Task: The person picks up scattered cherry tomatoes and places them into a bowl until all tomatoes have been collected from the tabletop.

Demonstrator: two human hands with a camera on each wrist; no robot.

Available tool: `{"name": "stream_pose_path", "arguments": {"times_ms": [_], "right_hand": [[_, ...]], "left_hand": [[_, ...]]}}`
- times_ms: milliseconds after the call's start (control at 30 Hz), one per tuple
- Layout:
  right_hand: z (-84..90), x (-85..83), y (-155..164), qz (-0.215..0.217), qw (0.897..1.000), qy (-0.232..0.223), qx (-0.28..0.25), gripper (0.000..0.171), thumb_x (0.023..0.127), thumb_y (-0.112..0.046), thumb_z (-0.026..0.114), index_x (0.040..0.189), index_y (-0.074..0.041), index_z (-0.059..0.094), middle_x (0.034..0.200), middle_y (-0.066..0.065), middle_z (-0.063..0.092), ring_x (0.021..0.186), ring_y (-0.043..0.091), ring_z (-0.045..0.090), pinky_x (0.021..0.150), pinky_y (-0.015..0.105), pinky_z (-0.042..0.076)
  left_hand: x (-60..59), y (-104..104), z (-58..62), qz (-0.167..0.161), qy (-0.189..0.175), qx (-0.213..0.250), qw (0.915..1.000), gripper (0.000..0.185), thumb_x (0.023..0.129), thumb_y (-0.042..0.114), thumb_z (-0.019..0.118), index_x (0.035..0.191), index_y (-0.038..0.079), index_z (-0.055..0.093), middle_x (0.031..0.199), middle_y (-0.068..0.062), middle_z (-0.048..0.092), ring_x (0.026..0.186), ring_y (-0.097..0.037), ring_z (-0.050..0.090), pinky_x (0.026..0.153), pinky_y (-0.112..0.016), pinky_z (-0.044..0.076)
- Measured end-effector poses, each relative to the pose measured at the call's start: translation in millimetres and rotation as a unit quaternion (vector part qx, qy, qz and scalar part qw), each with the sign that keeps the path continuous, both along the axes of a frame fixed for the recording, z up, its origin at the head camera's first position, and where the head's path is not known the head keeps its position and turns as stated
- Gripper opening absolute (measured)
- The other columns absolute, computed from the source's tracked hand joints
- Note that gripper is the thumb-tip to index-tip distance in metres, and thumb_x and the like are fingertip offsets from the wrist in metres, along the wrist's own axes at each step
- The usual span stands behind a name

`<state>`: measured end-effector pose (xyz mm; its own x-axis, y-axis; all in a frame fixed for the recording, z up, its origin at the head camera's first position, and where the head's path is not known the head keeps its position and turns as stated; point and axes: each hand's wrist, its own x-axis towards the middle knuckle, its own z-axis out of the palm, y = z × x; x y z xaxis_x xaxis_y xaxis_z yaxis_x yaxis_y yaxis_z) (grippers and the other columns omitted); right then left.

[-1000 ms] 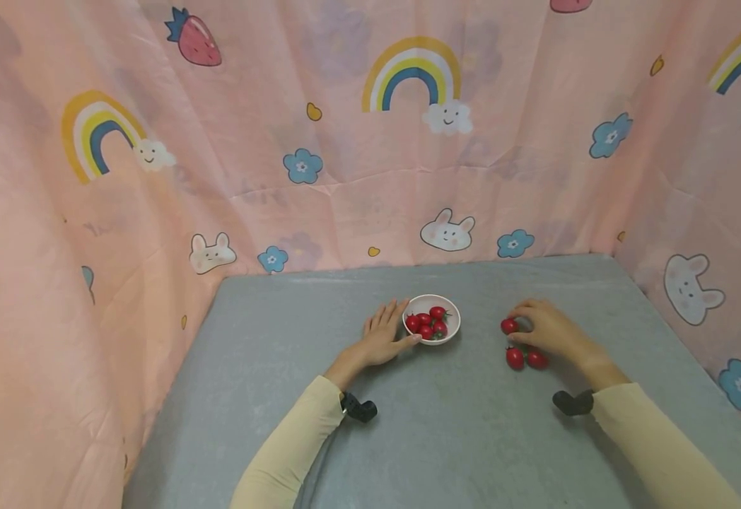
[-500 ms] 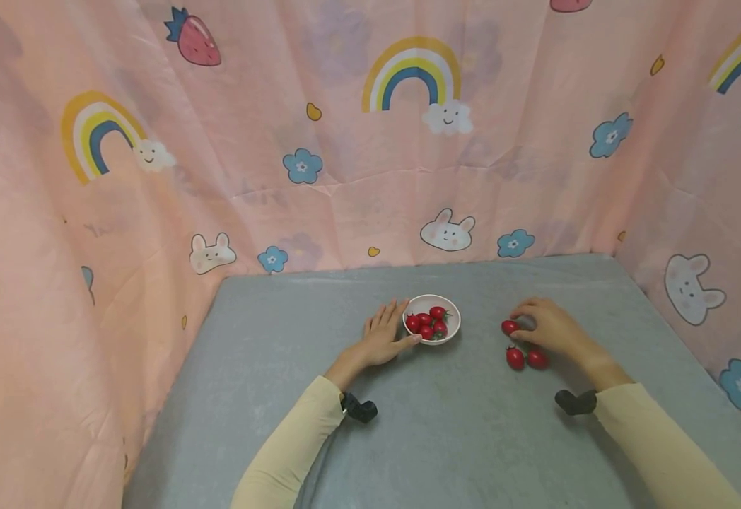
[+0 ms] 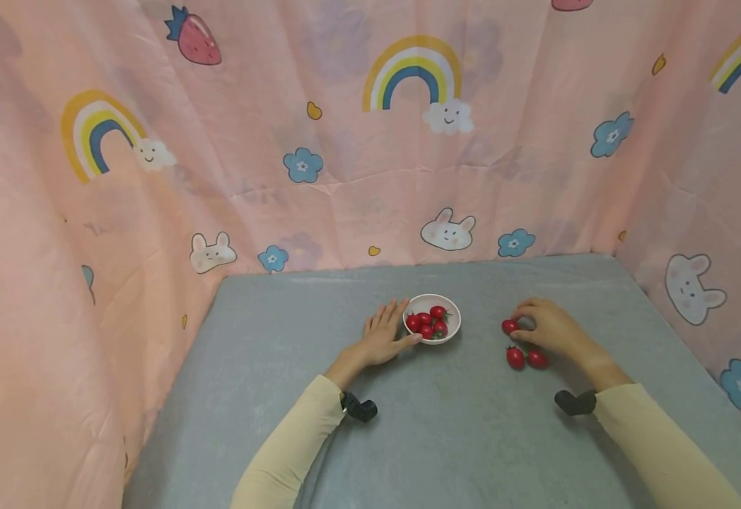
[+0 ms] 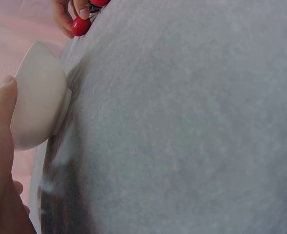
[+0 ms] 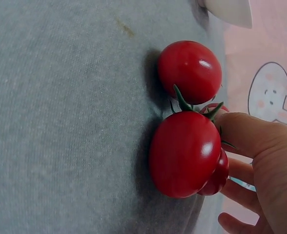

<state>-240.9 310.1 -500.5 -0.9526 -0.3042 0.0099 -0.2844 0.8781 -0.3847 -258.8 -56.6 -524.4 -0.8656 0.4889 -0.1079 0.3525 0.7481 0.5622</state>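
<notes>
My left hand (image 3: 383,338) rests against the left side of a white bowl (image 3: 423,305), fingers extended along it and thumb at the near rim. Several red cherry tomatoes (image 3: 426,331) lie inside. To the right, my right hand (image 3: 551,329) pinches a cherry tomato (image 3: 509,326) between thumb and fingers, low over the table. Two more tomatoes sit just nearer to me, a left one (image 3: 515,358) and a right one (image 3: 538,360); in the right wrist view the front tomato (image 5: 185,153), with its green stem, partly hides the pinched one.
A grey cloth (image 3: 447,424) covers the table. Pink printed curtains (image 3: 345,205) enclose the back and sides. Black wrist cameras, one on the left (image 3: 359,408) and one on the right (image 3: 575,403), stick out from the cuffs.
My right hand has shifted very slightly to the right at the tomato, with its thumb a little higher. The left hand and the bowl have stayed in place.
</notes>
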Motion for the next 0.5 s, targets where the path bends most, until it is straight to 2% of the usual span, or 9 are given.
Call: {"name": "stream_pose_path", "arguments": {"times_ms": [500], "right_hand": [[8.2,-6.8,-5.1,0.005,1.000,0.004,-0.006,0.035,0.086,-0.025,0.077,0.113,-0.004,0.072,0.133,0.027,0.057,0.127,0.047,0.047,0.107,0.067,0.035]], "left_hand": [[1.3,-0.3,1.5,-0.002,0.001,0.001,1.0000,0.085,0.096,0.065,0.045,0.160,0.030,0.001,0.169,-0.009,0.004,0.157,-0.035,0.002,0.122,-0.062,0.005]]}}
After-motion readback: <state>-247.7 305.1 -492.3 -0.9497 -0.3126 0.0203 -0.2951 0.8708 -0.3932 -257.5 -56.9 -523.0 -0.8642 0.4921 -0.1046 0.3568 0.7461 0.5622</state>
